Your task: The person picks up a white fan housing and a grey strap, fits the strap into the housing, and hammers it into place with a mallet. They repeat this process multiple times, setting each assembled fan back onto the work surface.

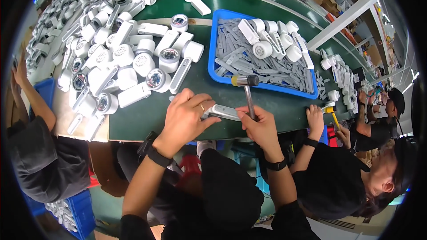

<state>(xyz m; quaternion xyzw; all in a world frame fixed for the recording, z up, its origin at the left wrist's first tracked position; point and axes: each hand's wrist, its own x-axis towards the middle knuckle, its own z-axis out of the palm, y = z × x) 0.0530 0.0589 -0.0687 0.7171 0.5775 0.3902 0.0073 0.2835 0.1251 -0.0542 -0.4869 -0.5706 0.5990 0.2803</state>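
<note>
My left hand is closed over a white handheld fan with a grey strip along its handle; the palm and fingers hide its head end. My right hand grips a hammer by its metal shaft, head up and away from me. The thumb and fingers of that hand also come against the far end of the fan's handle. The hammer head has a pale end and a dark end, and stands just above the bench near the tray.
A blue tray holds many grey strips and several white fans. White fans pile up on the green bench at left. At right, a co-worker's hand works close by, with a yellow-handled hammer. Another person sits at left.
</note>
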